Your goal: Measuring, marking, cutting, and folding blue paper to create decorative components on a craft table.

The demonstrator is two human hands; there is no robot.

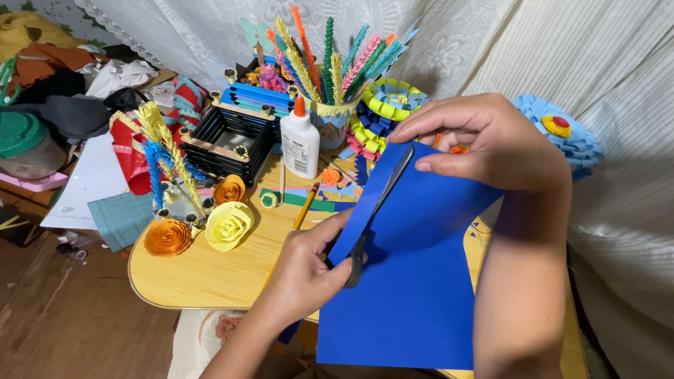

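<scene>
Nearest: blue sheet (414,288) hanging down off the near tabletop (210,270) edge, lower corner toward the camera. Left hand (309,270) coming in from below, forearm angled up, fingers wrapped shut around dark scissors (375,210), blades slim and running up along the sheet's left edge. Whether the blades are parted, too fine to tell. Right hand (484,144) dropping in from the right side, forearm upright, wrist bent over, thumb and fingertips pinched on the sheet's top edge, just beside the blade tips. Sheet pulled taut between the two hands.

On the pale wooden tabletop, rounded corner at the left: orange paper rose (167,237) and yellow paper rose (228,224) side by side, a smaller orange rose (230,188) just behind. Pencil (306,207) lying near the left hand, among coloured paper strips (319,196).

Further back: white glue bottle (300,144), upright, orange cap, label facing forward, lettering too small to tell. Beside it on the left, a black square paper basket (228,140), blue rolled tubes stacked behind. A cup of fringed paper stems (330,63) in green, yellow, pink, orange and teal behind the bottle. Ring of yellow, green and blue loops (386,102) just right of it. At far right, a light blue paper flower (562,130) with a yellow-and-red centre.

Behind everything, white lace curtain (182,35). Wooden floor (63,316) at lower left; heap of cloth (49,77) at upper left.
</scene>
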